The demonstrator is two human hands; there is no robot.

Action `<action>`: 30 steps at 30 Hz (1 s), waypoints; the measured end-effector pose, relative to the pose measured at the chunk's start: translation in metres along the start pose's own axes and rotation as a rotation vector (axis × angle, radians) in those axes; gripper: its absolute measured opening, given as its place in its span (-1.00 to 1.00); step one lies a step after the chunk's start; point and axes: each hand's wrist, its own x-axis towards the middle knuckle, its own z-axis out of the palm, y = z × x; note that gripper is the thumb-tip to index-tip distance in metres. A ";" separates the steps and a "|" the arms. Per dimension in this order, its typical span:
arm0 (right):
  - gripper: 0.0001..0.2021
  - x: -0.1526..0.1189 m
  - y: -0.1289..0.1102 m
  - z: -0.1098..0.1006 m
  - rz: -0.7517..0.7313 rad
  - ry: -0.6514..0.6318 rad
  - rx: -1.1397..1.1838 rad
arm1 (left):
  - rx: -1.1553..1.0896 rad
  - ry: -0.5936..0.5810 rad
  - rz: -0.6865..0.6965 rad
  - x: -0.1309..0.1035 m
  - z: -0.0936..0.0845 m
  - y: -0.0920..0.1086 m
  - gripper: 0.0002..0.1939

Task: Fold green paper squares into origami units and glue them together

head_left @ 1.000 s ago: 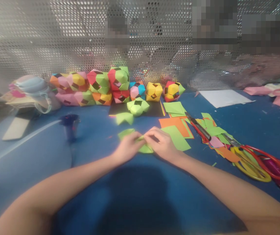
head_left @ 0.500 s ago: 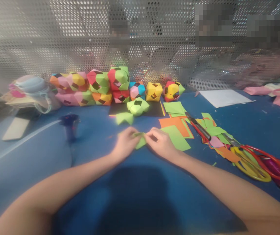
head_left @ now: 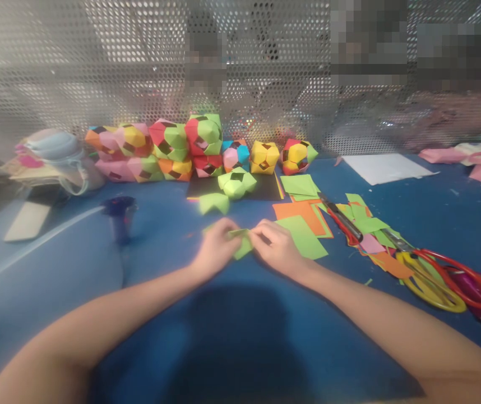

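Observation:
Between my two hands is a small piece of green paper (head_left: 244, 247), partly folded, just above the blue table (head_left: 156, 331). My left hand (head_left: 219, 244) pinches its left side. The fingertips of my right hand (head_left: 274, 244) are closed on its right edge. Just behind my left hand lies a folded green paper unit (head_left: 214, 203). Beyond it sits a green paper piece joined from folded units (head_left: 237, 182). A flat green sheet (head_left: 303, 237) and orange sheets (head_left: 300, 216) lie beside my right hand.
Several folded paper balls (head_left: 167, 140) line the back, before a perforated metal screen (head_left: 139, 50). A utility knife (head_left: 343, 221), scissors (head_left: 429, 280) and paper scraps (head_left: 369, 224) lie to the right. A dark blue object (head_left: 120, 216) and a bag (head_left: 58, 151) are at left.
The green paper has tilted slightly between my fingers, with a little more of its face showing. Both hands stay in almost the same place.

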 end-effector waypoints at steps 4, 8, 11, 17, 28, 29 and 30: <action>-0.78 0.000 0.001 0.000 0.002 0.010 -0.022 | -0.021 -0.018 0.037 0.000 -0.001 0.004 -0.83; -0.83 0.001 0.001 -0.001 0.014 0.010 -0.005 | 0.068 -0.045 0.093 -0.001 -0.002 0.005 -0.82; -0.83 0.001 0.001 -0.002 -0.008 0.010 -0.015 | 0.096 -0.069 0.102 -0.002 -0.001 0.004 -0.85; -0.90 0.001 0.001 -0.001 -0.036 0.000 -0.015 | 0.083 -0.008 0.087 -0.002 -0.002 0.004 -0.86; -0.79 -0.001 0.006 0.002 -0.012 0.021 -0.098 | -0.060 -0.020 0.129 0.000 0.000 -0.004 -0.97; -0.79 -0.001 0.006 0.002 -0.017 0.019 -0.096 | -0.034 -0.018 0.127 0.001 0.000 -0.005 -0.96; -0.80 -0.001 0.006 0.002 -0.021 0.017 -0.089 | -0.008 -0.013 0.125 0.001 0.000 -0.006 -0.96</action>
